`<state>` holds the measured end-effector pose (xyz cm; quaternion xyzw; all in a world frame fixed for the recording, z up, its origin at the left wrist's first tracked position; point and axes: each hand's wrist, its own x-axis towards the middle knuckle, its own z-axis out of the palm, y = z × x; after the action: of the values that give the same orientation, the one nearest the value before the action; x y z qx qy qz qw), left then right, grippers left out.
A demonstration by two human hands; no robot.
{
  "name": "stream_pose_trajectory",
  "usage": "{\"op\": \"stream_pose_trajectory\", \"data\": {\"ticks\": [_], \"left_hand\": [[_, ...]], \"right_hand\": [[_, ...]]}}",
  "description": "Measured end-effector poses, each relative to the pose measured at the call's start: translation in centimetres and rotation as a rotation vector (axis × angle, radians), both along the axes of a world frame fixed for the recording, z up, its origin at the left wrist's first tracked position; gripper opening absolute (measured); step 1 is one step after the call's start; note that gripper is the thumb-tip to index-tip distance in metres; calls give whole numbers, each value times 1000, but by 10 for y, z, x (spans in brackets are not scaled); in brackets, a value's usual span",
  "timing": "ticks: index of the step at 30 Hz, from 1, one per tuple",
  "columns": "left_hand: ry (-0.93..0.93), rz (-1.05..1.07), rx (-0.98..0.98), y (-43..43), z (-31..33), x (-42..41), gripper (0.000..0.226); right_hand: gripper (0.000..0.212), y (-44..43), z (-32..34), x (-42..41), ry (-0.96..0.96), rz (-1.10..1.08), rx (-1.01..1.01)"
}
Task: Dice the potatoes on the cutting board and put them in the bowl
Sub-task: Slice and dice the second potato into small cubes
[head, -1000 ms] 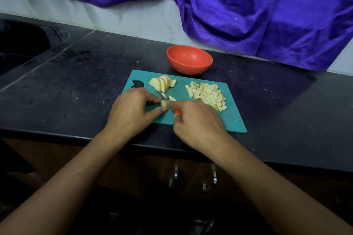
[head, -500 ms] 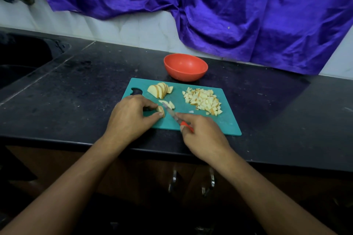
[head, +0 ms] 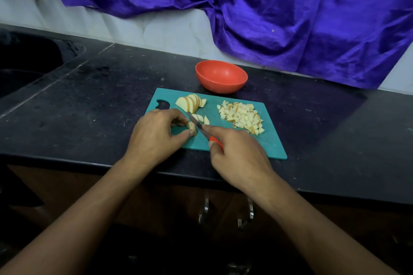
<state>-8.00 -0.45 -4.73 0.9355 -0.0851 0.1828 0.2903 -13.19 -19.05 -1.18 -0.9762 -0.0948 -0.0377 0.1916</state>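
One teal board [head: 271, 143], flat on the dark surface [head: 89, 105] near its front edge. On the board, far left: a fanned stack of potato slices [head: 190, 102], uncut. On the board, right: a heap of diced potato [head: 241, 117]. Between them, a few loose cut bits [head: 202, 118] just beside the blade. Left hand [head: 154, 136]: fingers [head: 191, 133] clamped on a small potato piece [head: 191, 127], pinning it to the board. Right hand [head: 237, 156]: fingers closed around the red handle of a knife [head: 197, 125], forefinger laid along the blade's back, blade angled up and left and touching the held piece. One red bowl [head: 221, 76], on the surface just beyond the board's far edge, nothing visible inside. Behind: pale tiled wall with a purple cloth [head: 268, 6] hanging over it. Far left: a dark sink [head: 26, 62].
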Motion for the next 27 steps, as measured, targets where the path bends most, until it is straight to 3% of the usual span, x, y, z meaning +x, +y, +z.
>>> {"op": "stream_pose_trajectory", "data": {"ticks": [27], "left_hand": [[-20,-8,16,2,-3,2,29]], "right_hand": [[56,22,3,7,-53,35,-107]]}}
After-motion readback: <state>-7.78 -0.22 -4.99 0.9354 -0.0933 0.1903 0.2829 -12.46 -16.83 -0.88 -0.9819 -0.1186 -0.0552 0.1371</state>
